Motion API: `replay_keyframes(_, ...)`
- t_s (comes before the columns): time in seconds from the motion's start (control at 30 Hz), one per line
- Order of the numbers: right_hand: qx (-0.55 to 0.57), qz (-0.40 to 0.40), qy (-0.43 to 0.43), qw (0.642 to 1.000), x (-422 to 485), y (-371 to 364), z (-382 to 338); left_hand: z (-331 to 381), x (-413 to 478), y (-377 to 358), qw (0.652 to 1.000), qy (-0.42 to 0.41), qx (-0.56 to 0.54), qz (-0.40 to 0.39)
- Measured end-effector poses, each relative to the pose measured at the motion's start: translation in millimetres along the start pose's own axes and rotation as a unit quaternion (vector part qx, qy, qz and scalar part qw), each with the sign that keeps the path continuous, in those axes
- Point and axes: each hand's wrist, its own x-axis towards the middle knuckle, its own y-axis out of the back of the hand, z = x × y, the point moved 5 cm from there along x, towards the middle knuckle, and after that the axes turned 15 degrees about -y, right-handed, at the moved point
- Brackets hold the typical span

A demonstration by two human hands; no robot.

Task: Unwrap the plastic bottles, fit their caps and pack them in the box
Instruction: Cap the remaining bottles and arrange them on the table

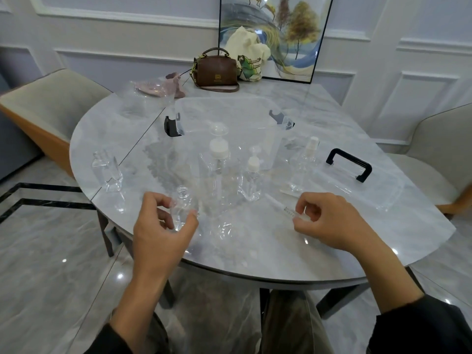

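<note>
My left hand grips a small clear uncapped bottle standing near the table's front edge. My right hand pinches the cap end of a thin pump tube that lies slanted on the table. Behind them stand a tall clear bottle with a white pump cap, a smaller capped bottle and a spray bottle. Another clear bottle stands at the left. The clear storage box with black latches sits mid-table. Crumpled clear wrap lies between my hands.
The box's clear lid with a black handle lies at the right. A brown handbag, a cloth bag and a framed picture are at the table's far side. A plastic bag lies back left. Chairs flank the table.
</note>
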Motion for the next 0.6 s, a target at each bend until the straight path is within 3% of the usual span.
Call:
replay_keyframes(0.33, 0.174, -0.037, 0.174, 0.969, -28, 19, -57, 15, -9, -25, 0.995, -0.041, -0.058, -0.074)
replay_keyframes(0.6, 0.14, -0.034, 0.243, 0.959, -29, 19, -93, 14, -11, -35, 0.987, -0.044, -0.078, -0.132)
